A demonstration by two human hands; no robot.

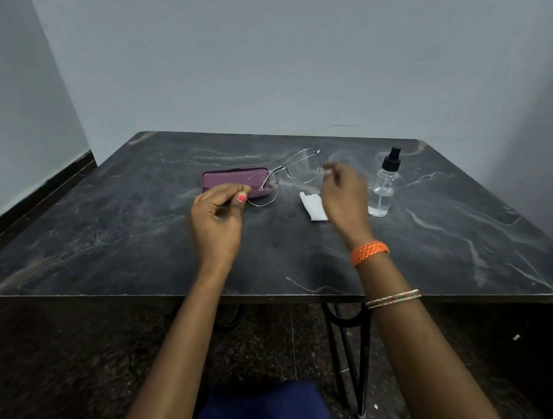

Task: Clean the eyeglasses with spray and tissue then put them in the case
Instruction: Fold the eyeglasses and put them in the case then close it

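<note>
Left hand (217, 215) pinches the rim of the eyeglasses (283, 176), held above the table (98, 226) over the closed case (234, 180); right hand (346, 194), blurred, finger position unclear, near tissue (314, 206) and spray bottle (383, 186).

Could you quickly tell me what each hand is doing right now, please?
Left hand: pinching the rim of the eyeglasses.
Right hand: fingers curled, blurred; cannot tell whether it holds anything.
</note>
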